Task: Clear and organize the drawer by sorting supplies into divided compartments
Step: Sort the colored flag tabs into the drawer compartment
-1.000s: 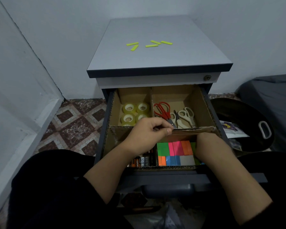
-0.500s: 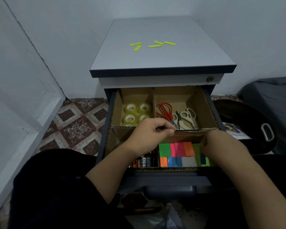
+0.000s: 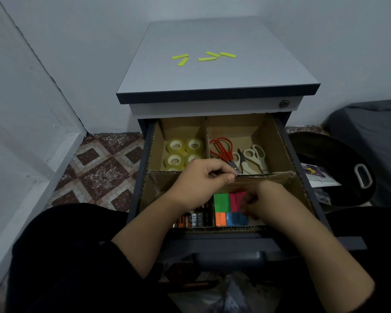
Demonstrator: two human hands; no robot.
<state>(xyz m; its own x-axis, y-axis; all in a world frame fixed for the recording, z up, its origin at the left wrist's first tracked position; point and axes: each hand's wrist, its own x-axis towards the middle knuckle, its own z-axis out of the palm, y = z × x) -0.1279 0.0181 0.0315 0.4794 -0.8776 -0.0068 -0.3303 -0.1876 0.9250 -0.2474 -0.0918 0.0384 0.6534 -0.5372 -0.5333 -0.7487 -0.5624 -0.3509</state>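
The open drawer (image 3: 287, 141) holds a cardboard divider (image 3: 269, 176) with separate compartments. Clear tape rolls (image 3: 181, 150) fill the back left one. Red scissors (image 3: 222, 150) and beige scissors (image 3: 253, 158) lie in the back right one. Batteries (image 3: 194, 219) sit front left, coloured sticky notes (image 3: 222, 203) front right. My left hand (image 3: 203, 179) pinches the top edge of the cross divider. My right hand (image 3: 261, 203) rests with curled fingers on the sticky notes, covering their right part; whether it grips any I cannot tell.
Several yellow strips (image 3: 203, 57) lie on the cabinet top (image 3: 212, 80). A dark round tub (image 3: 339, 170) with a white handle stands right of the drawer, with papers beside it. Patterned floor tiles (image 3: 99, 172) and a white wall are on the left.
My right hand moved left from the compartment's right side onto the middle of the sticky notes. My left hand stayed pinched on the divider edge.
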